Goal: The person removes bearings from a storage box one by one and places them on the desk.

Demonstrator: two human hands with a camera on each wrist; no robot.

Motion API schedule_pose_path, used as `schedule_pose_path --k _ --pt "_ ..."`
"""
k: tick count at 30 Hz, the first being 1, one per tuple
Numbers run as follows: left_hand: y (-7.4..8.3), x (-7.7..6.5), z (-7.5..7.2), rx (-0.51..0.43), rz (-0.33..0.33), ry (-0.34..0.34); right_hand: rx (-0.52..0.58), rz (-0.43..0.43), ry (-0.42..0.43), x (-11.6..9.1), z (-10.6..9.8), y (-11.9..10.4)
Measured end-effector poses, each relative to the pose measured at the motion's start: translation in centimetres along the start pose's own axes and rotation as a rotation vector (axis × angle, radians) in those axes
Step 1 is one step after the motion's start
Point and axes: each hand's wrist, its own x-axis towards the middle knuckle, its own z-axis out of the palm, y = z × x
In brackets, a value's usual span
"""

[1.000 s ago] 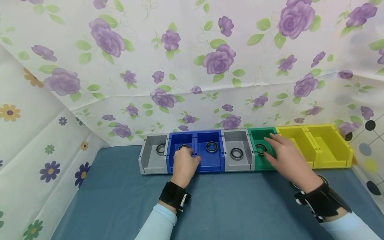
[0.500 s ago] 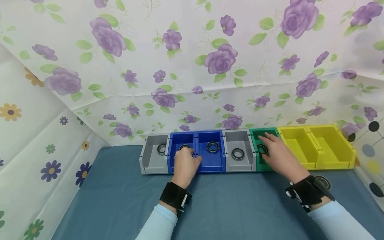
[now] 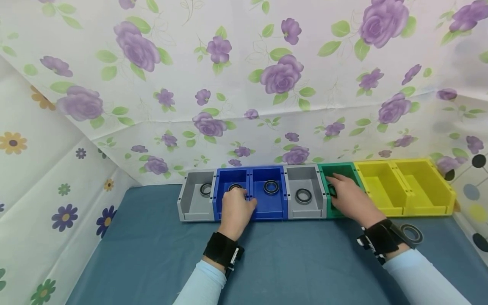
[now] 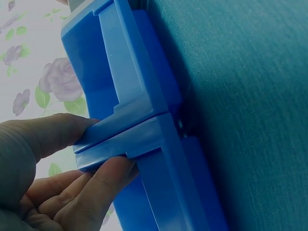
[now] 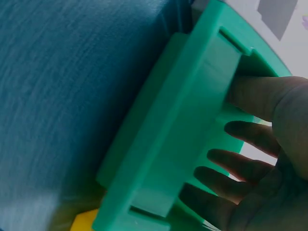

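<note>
My left hand [image 3: 235, 212] pinches the adjoining side walls of two blue bins [image 4: 127, 125], thumb on one side and fingers on the other in the left wrist view. A ball bearing [image 3: 235, 185] in the left blue bin is partly hidden behind this hand; another bearing [image 3: 265, 187] lies in the right blue bin [image 3: 265, 171]. My right hand [image 3: 351, 198] reaches into the green bin [image 3: 340, 168], fingers spread and slightly bent. There a bearing [image 3: 332, 189] shows beside the fingertips in the head view, mostly covered by the hand, and I cannot tell if they grip it.
Grey bins [image 3: 187, 197] flank the blue pair, each with a bearing [image 3: 297, 196] inside. Yellow bins [image 3: 427, 192] stand to the right of the green one. A loose bearing [image 3: 420, 234] lies on the blue tablecloth [image 3: 305, 258] by the right wrist. Flowered sheets [image 3: 244, 84] hang behind.
My right hand has moved left and lower into the green bin, its thumb and fingers closer together over the bearing. The loose bearing by the wrist has come into clearer view. The left hand stays put.
</note>
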Motion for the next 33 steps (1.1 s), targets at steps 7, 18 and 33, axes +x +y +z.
schedule_pose_path --k 7,18,33 --pt "0.0 0.1 0.1 0.0 -0.001 0.001 0.004 0.047 -0.054 0.5 0.8 0.2" --pt "-0.3 0.1 0.2 -0.002 0.031 0.015 -0.025 0.061 -0.08 0.6 1.3 0.1" --pt "-0.3 0.1 0.1 -0.009 0.009 0.005 -0.054 0.048 -0.017 -0.1 0.4 -0.6"
